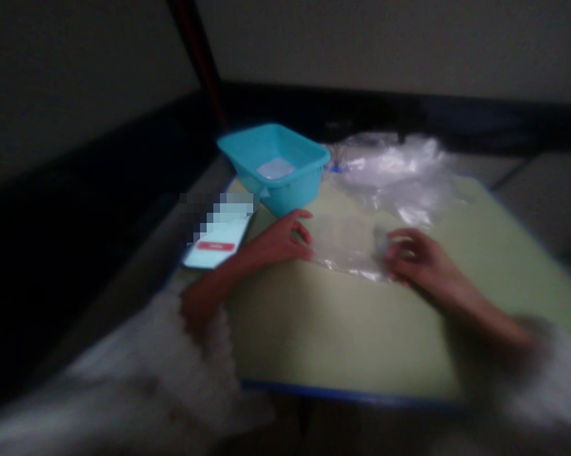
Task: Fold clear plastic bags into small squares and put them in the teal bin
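A small clear plastic bag (347,247) lies flat on the pale green table (342,335). My left hand (283,239) rests at the bag's left edge, fingers curled and touching it. My right hand (416,258) is closed in a pinch on the bag's right edge, and a small dark item shows by the fingertips. The picture is blurred, so finer detail is lost. Both arms wear fluffy white sleeves.
A turquoise plastic tub (278,166) with something white inside stands at the table's back left. A heap of crumpled clear plastic (399,168) lies behind the bag. A phone (216,237) with a lit screen sits at the left edge. Walls stand close behind.
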Tool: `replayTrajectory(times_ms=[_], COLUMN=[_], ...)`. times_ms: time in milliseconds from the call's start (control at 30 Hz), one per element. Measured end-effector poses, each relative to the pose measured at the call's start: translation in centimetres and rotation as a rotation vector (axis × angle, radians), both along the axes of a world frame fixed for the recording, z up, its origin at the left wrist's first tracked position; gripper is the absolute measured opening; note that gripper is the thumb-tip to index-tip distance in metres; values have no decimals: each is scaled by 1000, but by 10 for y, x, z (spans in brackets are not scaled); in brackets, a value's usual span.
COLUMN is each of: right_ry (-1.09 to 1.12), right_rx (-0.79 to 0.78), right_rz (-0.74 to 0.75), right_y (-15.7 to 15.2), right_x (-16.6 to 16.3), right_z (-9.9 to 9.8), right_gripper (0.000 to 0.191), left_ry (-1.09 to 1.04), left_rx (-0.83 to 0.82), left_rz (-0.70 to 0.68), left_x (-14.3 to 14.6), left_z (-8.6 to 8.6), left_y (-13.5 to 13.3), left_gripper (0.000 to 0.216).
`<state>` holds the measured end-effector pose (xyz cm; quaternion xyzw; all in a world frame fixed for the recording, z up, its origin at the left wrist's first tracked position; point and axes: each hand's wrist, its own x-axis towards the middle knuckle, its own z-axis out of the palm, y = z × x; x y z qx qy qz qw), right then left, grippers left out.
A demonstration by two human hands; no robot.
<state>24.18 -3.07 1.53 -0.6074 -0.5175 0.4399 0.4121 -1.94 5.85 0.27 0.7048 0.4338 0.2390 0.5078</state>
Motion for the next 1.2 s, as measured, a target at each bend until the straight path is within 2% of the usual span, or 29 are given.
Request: replayTrajectory(times_ms=[133, 500, 800, 867, 933, 1067, 1133, 1200], right_ry=[10, -17, -7, -15, -51, -226, -328, -393], right_rx=[-34, 42, 32, 44, 61, 156, 202, 219], right_rz=[45, 92, 95, 91, 88, 103, 126, 143], right_y=[-4, -6, -5, -4, -3, -4, -6, -6], right_x=[-4, -6, -4, -2, 0, 5, 6, 6], right_z=[1, -4, -3, -5, -7, -10, -10, -8], right_gripper=[51, 36, 43, 46, 48, 45, 42, 42], left_ry=[9, 38, 72, 117, 179, 364, 391, 358], left_rx=[-31, -157, -187, -131, -7, 490, 708, 808], left_rz=[19, 15, -16, -16, 2, 95, 10, -214], left_x=[2, 5, 3, 3, 4, 16, 24, 31], left_z=[3, 9, 10, 11, 13, 17, 15, 11], left_y=[-2, -9, -11, -11, -13, -28, -40, -50], left_gripper=[69, 63, 54, 54, 50, 42, 35, 33])
